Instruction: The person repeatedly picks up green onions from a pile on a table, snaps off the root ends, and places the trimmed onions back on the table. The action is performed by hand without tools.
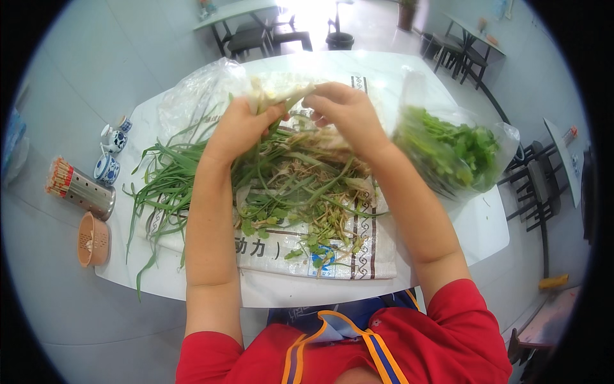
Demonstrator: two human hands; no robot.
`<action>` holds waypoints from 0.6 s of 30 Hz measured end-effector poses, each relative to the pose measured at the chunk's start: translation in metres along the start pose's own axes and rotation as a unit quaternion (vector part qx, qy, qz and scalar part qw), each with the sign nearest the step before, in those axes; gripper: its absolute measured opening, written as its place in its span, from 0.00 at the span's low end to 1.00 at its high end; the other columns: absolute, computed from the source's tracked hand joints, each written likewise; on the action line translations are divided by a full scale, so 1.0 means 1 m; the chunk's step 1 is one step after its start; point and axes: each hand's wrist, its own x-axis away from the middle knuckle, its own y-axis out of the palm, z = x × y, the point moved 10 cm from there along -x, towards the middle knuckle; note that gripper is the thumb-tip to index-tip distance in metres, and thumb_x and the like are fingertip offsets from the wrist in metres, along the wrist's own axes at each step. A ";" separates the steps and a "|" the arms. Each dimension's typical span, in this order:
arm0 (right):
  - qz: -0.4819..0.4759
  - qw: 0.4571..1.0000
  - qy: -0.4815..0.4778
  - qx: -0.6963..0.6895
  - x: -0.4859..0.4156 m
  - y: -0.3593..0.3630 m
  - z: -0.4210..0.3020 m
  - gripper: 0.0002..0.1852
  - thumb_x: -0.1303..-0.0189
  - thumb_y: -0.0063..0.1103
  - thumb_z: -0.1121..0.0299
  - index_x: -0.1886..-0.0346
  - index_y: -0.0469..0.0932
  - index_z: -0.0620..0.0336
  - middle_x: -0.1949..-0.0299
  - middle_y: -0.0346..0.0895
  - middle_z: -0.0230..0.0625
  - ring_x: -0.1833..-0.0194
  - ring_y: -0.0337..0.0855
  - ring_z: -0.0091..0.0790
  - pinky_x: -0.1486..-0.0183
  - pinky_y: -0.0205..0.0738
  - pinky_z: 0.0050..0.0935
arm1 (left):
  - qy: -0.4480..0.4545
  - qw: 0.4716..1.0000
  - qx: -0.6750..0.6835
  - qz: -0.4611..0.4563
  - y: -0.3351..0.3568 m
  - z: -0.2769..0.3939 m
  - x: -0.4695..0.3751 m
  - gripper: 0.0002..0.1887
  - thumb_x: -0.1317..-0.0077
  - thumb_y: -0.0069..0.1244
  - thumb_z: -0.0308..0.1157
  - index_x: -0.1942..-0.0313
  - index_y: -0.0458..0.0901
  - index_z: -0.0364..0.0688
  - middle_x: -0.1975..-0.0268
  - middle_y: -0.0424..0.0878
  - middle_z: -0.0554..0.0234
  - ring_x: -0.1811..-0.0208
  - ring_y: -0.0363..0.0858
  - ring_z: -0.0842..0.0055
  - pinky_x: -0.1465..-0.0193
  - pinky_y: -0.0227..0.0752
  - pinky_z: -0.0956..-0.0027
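Observation:
My left hand (244, 122) is closed around a bunch of scallions (276, 99), their white stems pointing up and away from me. My right hand (343, 105) pinches at the pale end of one stalk, thumb and fingers bent; the exact grip is partly blurred. Long green scallion leaves (168, 165) spread to the left, beneath my left forearm. Below both hands lies a heap of roots, dry skins and wilted leaves (307, 168), with loose leafy herb trimmings (331, 221) at its near side. A printed woven sack (383, 259) is spread underneath.
A clear bag of leafy green herbs (451, 149) stands right on the white table (460, 230). Crumpled clear plastic (201, 91) lies far left. Along the left edge are a metal chopstick holder (91, 192), an orange plastic basket (95, 240) and blue-and-white pots (106, 168).

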 end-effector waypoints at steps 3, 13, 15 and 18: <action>-0.008 1.000 -0.005 -0.014 0.001 0.001 -0.002 0.14 0.43 0.60 0.67 0.58 0.81 0.68 0.70 0.81 0.34 0.73 0.77 0.21 0.68 0.72 0.19 | 0.006 1.000 0.005 -0.008 0.001 0.001 0.001 0.12 0.38 0.52 0.36 0.62 0.83 0.35 0.70 0.83 0.69 0.77 0.68 0.88 0.74 0.62 0.80; -0.004 1.000 -0.010 -0.005 0.002 0.004 -0.004 0.14 0.43 0.60 0.67 0.61 0.80 0.70 0.72 0.81 0.35 0.75 0.75 0.20 0.71 0.71 0.19 | 0.023 0.998 0.055 -0.026 0.004 0.003 0.002 0.11 0.37 0.52 0.35 0.64 0.83 0.36 0.73 0.82 0.70 0.77 0.67 0.88 0.74 0.61 0.79; 0.004 1.000 -0.002 -0.009 0.002 0.003 -0.002 0.13 0.43 0.59 0.67 0.61 0.80 0.70 0.72 0.81 0.35 0.75 0.75 0.20 0.72 0.70 0.19 | 0.024 0.998 0.057 -0.033 0.006 0.004 0.002 0.11 0.37 0.52 0.35 0.64 0.83 0.36 0.73 0.82 0.70 0.77 0.67 0.88 0.74 0.60 0.79; 0.010 1.000 0.004 -0.010 0.002 0.002 -0.002 0.13 0.42 0.59 0.67 0.62 0.80 0.70 0.72 0.81 0.35 0.76 0.75 0.20 0.72 0.70 0.20 | 0.034 0.998 0.050 -0.032 0.006 0.007 0.003 0.11 0.38 0.53 0.36 0.64 0.83 0.37 0.72 0.81 0.71 0.76 0.68 0.88 0.73 0.60 0.80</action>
